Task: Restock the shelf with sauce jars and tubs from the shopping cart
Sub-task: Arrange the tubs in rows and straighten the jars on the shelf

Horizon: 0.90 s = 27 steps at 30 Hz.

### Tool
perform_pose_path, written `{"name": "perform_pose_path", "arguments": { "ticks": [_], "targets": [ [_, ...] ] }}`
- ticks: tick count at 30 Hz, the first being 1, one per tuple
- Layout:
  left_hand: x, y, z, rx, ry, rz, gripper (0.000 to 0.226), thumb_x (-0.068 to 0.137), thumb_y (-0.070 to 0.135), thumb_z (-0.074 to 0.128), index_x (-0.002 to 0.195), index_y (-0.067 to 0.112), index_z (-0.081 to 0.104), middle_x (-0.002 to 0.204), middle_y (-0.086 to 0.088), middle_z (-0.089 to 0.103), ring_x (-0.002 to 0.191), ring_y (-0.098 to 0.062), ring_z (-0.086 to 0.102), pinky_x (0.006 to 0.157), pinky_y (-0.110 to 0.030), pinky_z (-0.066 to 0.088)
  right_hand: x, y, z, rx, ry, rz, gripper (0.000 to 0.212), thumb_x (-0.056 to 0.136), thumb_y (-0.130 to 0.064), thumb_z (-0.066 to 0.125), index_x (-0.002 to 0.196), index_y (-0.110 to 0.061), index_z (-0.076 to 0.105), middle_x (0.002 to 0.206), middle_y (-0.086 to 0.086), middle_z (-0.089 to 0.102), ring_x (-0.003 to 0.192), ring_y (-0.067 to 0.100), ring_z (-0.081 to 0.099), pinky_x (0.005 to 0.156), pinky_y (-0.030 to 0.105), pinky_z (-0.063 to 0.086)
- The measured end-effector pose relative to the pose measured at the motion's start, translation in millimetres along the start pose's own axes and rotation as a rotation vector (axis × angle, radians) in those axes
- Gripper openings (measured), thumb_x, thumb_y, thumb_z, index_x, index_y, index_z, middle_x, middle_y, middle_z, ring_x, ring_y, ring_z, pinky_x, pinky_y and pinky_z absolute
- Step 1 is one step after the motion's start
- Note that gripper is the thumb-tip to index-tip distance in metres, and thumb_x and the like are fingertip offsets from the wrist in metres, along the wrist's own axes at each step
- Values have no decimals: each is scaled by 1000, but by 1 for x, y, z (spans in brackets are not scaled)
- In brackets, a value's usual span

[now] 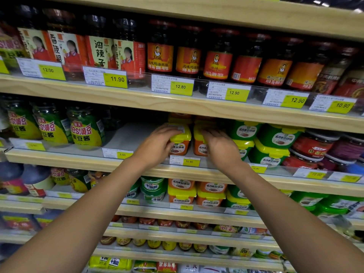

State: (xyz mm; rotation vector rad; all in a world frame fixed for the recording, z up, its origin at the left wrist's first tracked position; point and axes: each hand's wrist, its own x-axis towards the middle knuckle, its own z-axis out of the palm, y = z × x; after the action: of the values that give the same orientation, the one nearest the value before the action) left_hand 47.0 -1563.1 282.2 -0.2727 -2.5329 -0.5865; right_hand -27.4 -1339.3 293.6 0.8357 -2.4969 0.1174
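Observation:
Two orange sauce tubs with yellow lids stand side by side on the middle shelf (149, 170). My left hand (157, 146) grips the left orange tub (180, 143), fingers curled over its lid. My right hand (220, 147) covers the right orange tub (199, 145), fingers over its lid and front. More orange tubs show dimly behind them. The shopping cart is out of view.
Green tubs with yellow lids (269, 152) sit right of my hands, red-lidded jars (313, 146) beyond. Green-labelled bean sauce jars (85, 129) stand at left, with a bare shelf gap (134, 136) between. Chili oil jars (160, 54) fill the shelf above.

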Motion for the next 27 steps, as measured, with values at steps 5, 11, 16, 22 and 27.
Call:
{"name": "perform_pose_path", "arguments": {
  "ticks": [5, 11, 16, 22, 27],
  "targets": [
    [8, -2, 8, -22, 6, 39, 52, 93, 5, 66, 142, 19, 58, 145, -3, 56, 141, -22, 42, 121, -35, 30, -4, 1, -1, 4, 27, -22, 65, 71, 2, 67, 133, -18, 60, 123, 6, 68, 112, 32, 61, 93, 38, 52],
    [11, -8, 12, -58, -4, 31, 51, 93, 6, 66, 141, 20, 58, 145, -2, 55, 140, -23, 43, 119, -45, 34, -13, 2, -2, 6, 28, -44, 69, 73, 1, 66, 138, -18, 55, 131, 4, 63, 119, 29, 57, 102, 41, 48],
    [14, -13, 16, -67, -40, 30, 53, 93, 4, 63, 141, 23, 54, 147, -2, 52, 143, -22, 39, 120, -45, 34, -19, -1, -3, -1, 14, -32, 68, 76, -3, 67, 141, -15, 52, 138, 5, 59, 127, 28, 52, 110, 41, 43],
    [14, -14, 14, -56, -52, 73, 62, 87, -8, 56, 142, 21, 53, 147, -3, 52, 140, -24, 42, 118, -44, 36, -23, -7, -10, 3, -5, -25, 63, 85, -19, 62, 145, -11, 45, 140, 9, 55, 131, 29, 46, 112, 38, 35],
    [14, -11, 8, -5, -100, 70, 68, 86, -5, 57, 146, 27, 48, 153, 0, 48, 145, -24, 38, 118, -47, 36, -29, -7, -13, 98, -17, -15, 61, 93, -32, 52, 149, -12, 40, 148, 7, 47, 138, 27, 37, 116, 38, 27]
  ]
}}
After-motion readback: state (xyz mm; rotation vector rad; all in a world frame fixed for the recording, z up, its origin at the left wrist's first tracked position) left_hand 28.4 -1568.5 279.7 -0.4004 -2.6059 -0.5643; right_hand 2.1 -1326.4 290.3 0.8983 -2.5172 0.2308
